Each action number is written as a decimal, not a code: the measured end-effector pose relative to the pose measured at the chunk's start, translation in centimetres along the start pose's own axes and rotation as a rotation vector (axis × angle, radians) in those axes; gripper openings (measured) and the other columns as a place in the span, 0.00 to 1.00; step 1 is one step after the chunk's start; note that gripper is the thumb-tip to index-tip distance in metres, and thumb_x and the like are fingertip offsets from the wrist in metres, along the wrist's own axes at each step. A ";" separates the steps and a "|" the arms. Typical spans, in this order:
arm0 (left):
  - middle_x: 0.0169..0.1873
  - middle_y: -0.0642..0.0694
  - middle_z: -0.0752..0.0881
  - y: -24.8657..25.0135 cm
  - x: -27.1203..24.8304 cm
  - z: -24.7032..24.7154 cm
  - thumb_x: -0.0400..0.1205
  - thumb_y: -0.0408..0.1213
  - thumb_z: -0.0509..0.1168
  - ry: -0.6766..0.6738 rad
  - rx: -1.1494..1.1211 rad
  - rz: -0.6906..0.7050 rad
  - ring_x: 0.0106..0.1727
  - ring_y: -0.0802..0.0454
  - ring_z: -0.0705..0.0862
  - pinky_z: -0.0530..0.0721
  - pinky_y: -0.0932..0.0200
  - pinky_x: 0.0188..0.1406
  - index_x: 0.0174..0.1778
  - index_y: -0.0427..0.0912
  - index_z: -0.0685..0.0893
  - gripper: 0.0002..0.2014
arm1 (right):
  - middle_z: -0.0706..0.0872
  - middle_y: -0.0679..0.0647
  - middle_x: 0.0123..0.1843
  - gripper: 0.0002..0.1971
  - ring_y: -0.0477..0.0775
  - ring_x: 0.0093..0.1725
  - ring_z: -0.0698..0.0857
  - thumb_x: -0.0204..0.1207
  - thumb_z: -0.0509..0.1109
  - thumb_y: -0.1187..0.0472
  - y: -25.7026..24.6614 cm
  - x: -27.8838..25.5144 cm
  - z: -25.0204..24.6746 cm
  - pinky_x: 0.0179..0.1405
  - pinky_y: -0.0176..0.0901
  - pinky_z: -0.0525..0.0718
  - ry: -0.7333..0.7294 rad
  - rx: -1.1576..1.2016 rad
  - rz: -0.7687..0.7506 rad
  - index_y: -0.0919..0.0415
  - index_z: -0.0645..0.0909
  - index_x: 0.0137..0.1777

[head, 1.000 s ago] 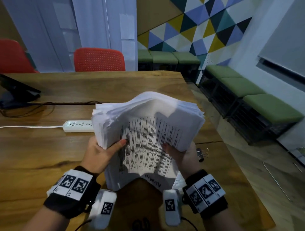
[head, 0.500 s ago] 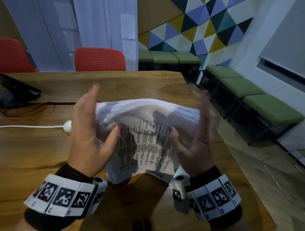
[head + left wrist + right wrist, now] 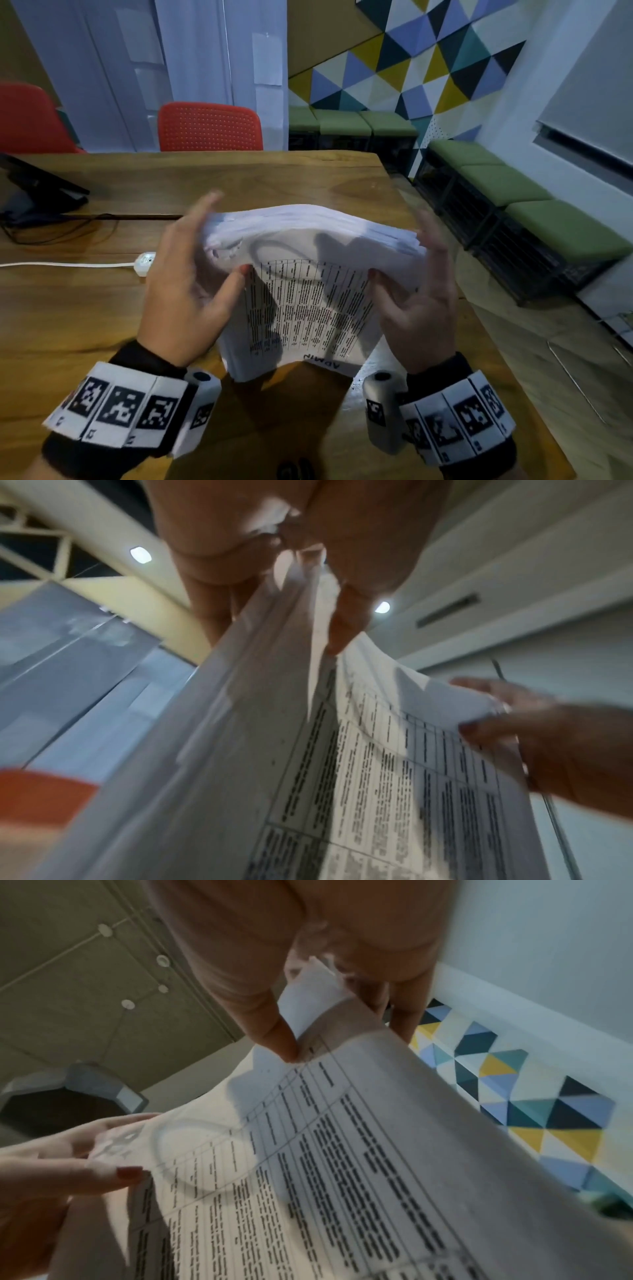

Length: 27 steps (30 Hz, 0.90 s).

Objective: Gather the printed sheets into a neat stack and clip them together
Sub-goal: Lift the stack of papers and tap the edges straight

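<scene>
A thick stack of printed sheets stands on its lower edge on the wooden table, bowed toward me, with a text table on the front page. My left hand is against its left edge, fingers straight and pointing up, thumb resting on the front page. My right hand mirrors it at the right edge. In the left wrist view the sheets run between thumb and fingers; the right wrist view shows the same for the page. No clip is clearly visible.
A white power strip with its cable lies left of the stack. A dark stand sits at the far left. Red chairs stand behind the table. Green benches line the wall past the table's right edge.
A second ago both hands gripped the stack's lower front with curled fingers. They have since moved to its side edges with fingers straightened, and the stack's top looks more even.
</scene>
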State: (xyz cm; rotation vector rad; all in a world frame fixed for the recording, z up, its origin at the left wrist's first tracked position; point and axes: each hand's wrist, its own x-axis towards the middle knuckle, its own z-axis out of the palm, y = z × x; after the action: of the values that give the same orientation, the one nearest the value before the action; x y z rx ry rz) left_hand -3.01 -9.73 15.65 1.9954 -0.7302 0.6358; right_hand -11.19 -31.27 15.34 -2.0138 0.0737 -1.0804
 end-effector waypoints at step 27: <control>0.24 0.62 0.89 -5.2 -1.8 5.5 0.73 0.26 0.67 0.103 -0.982 -0.876 0.30 0.70 0.87 0.81 0.76 0.27 0.46 0.39 0.83 0.08 | 0.65 0.58 0.77 0.70 0.60 0.73 0.70 0.37 0.86 0.44 7.9 -4.8 0.0 0.68 0.63 0.75 -0.015 0.485 0.930 0.39 0.46 0.79</control>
State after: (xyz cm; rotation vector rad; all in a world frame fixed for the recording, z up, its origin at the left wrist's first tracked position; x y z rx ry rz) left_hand 0.20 -11.78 8.89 1.1436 -0.0016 -0.1578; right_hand -11.81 -34.49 6.69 -1.2914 0.6120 -0.4160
